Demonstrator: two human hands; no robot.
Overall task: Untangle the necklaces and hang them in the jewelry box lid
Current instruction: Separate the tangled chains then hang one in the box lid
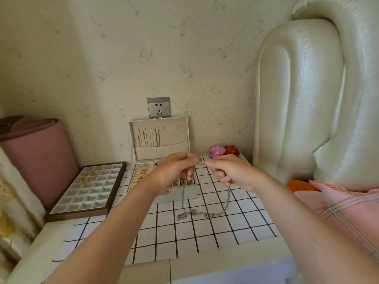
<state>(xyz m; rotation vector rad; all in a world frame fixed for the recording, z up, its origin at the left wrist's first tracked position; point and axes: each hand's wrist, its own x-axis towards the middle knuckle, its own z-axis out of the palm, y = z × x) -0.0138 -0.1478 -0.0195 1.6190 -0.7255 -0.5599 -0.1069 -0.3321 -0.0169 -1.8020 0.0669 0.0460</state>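
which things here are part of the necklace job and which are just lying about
Job: silver chain necklace, pinched by left hand and right hand; jewelry box lid; gold necklaces hanging in it.
Lying about: compartment tray; pink ornament; red ornament; wall socket.

The chain (227, 201) is silvery metal with a dull shine and coarse links. The lid (164, 150) is lined with matt beige cloth, perhaps velvet, and the tray (78, 215) has a dark brown satin frame around pale matt cells. The headboard (303, 99) is glossy, faintly wrinkled cream leather, the table cover (205, 242) is smooth white with black lines, and the socket (159, 107) is grey with a brushed sheen.
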